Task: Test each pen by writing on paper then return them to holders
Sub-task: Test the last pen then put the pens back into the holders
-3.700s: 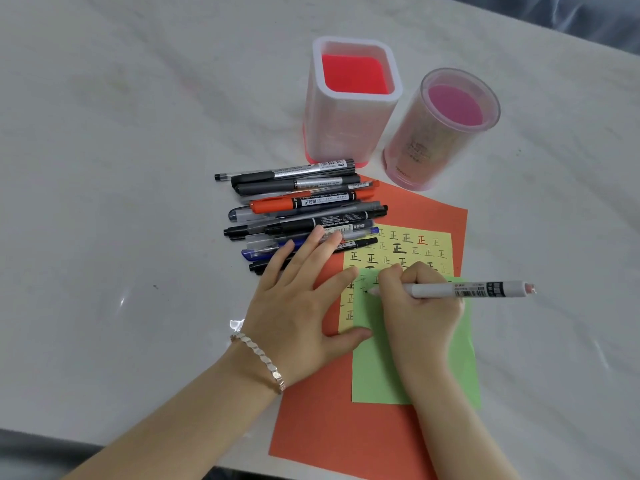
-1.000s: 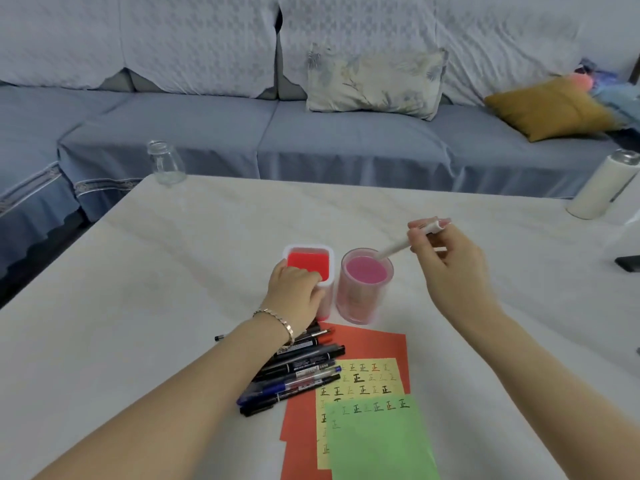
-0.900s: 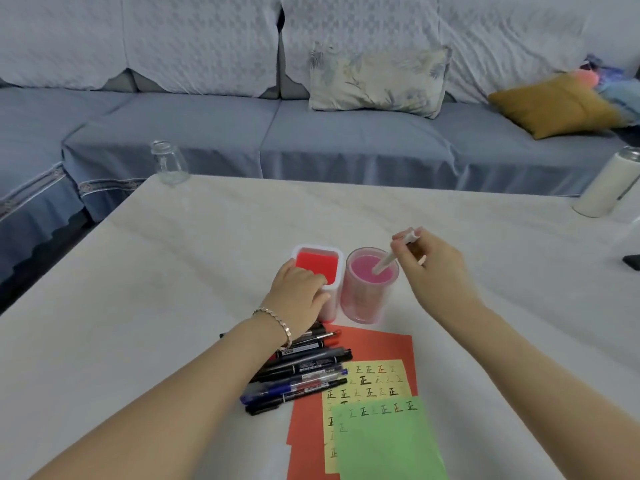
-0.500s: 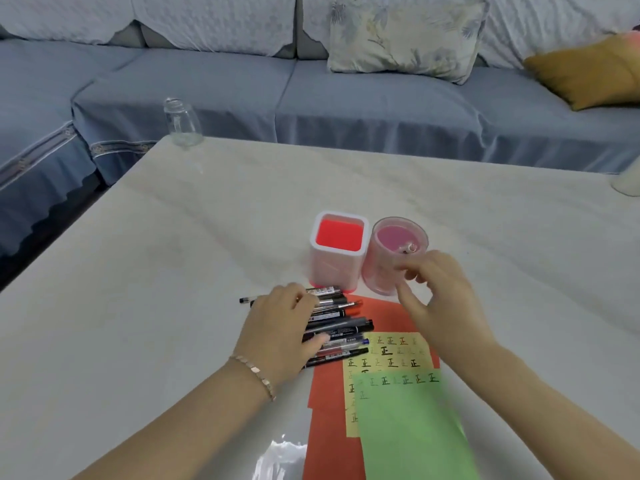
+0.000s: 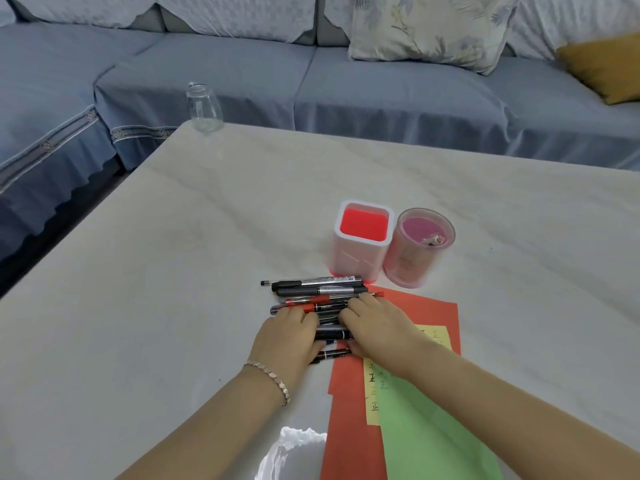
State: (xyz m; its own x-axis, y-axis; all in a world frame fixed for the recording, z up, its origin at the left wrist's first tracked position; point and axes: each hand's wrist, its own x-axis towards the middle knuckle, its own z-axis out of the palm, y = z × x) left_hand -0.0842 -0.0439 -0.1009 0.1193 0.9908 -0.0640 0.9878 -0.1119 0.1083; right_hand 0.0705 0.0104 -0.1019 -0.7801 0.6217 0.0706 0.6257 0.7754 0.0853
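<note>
Several pens (image 5: 317, 289), black, grey and red, lie side by side on the table in front of two holders. My left hand (image 5: 287, 337) rests on the left part of the pile. My right hand (image 5: 377, 325) lies with its fingers over the pens' right ends. The white square holder (image 5: 356, 263) with a red inside stands behind the pens. To its right, the pink round holder (image 5: 408, 266) has one white pen (image 5: 432, 240) in it. Stacked under my right forearm are a red sheet (image 5: 434, 308), a yellow sheet (image 5: 437, 336) with written marks, and a green sheet (image 5: 427, 427).
A small glass jar (image 5: 204, 107) stands at the table's far left corner. Beyond the white marble table (image 5: 173, 271) runs a blue sofa (image 5: 381, 84) with a floral cushion (image 5: 429, 27) and a yellow cushion (image 5: 602, 64).
My right hand dropped the white pen into the round holder and came down onto the pen pile. My left hand left the square holder and settled on the pens. The view tilted down.
</note>
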